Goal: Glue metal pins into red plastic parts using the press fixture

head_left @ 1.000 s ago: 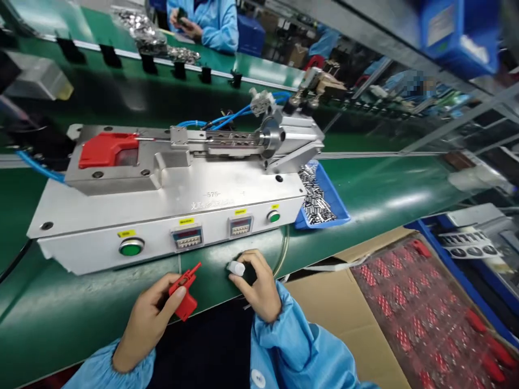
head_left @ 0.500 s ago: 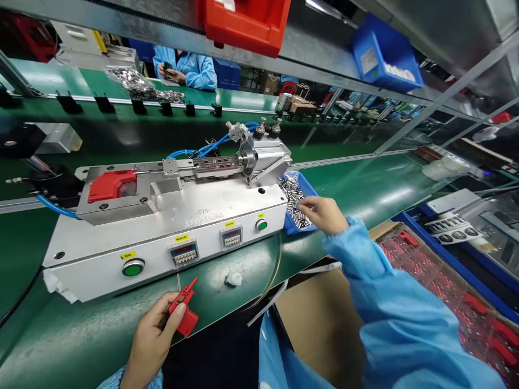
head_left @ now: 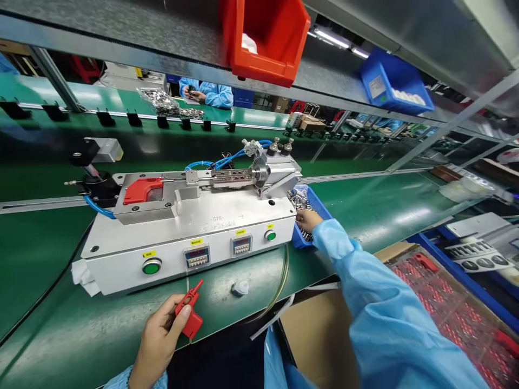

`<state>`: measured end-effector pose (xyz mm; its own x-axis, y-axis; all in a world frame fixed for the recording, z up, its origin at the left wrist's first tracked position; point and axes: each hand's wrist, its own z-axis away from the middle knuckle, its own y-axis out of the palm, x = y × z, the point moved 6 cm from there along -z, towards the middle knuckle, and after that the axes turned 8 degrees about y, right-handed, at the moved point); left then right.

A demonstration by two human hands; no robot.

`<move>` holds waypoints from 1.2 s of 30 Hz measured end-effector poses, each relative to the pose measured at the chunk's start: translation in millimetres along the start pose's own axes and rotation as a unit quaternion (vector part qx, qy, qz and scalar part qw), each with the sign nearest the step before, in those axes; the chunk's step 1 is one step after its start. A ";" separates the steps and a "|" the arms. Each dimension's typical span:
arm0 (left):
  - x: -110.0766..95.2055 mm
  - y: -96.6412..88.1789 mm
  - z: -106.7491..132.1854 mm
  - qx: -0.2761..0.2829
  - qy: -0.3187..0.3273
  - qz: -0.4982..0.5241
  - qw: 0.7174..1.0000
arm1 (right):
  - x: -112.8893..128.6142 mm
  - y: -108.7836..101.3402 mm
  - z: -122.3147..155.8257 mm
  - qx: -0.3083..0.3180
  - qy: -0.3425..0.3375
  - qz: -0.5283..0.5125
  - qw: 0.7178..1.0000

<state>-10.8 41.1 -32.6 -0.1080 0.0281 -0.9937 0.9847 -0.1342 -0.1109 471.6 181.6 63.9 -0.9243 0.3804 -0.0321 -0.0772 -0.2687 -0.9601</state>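
Note:
My left hand point(head_left: 160, 332) is closed around a red pistol-shaped plastic part point(head_left: 192, 319) with a thin spike pointing up, in front of the machine. My right hand point(head_left: 308, 220) reaches into a blue bin point(head_left: 320, 202) of small shiny metal cylinders point(head_left: 300, 200) at the machine's right end. Its fingers are curled down among the cylinders, and the fingertips are hidden. Between the hands stands the white bench machine point(head_left: 170, 265) with green buttons and two small counters. A similar red part point(head_left: 141, 190) sits in the metal fixture on its left top.
A small whitish cap point(head_left: 240, 288) lies before the machine. An open cardboard box point(head_left: 320, 335) is below the bench edge. To the right is a clear tray point(head_left: 438, 292) with red parts. Red point(head_left: 263, 65) and blue point(head_left: 389, 92) bins hang overhead. A co-worker point(head_left: 214, 94) sits across.
My right hand has moved deeper into the bin, its fingers going down among the cylinders. My left hand still holds the red part. The view has shifted, so the scene sits further right and lower.

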 end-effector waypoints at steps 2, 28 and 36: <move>1.3 1.9 -0.5 0.015 0.000 -0.007 1.000 | 5.2 4.7 -0.6 -0.011 -0.002 -0.025 1.000; 2.7 14.2 -3.3 0.035 0.020 0.020 0.999 | 92.3 -151.1 138.1 -0.132 -0.282 -0.428 0.848; -13.4 17.7 -19.9 0.019 0.061 0.012 0.998 | 264.9 -154.7 124.2 -0.093 -0.479 -0.312 0.815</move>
<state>10.7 58.1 -21.0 -0.0651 0.1448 -0.9873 0.9806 -0.1738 -0.0902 192.2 214.1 238.4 -0.6019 -0.4976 0.6246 -0.6687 -0.1136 -0.7348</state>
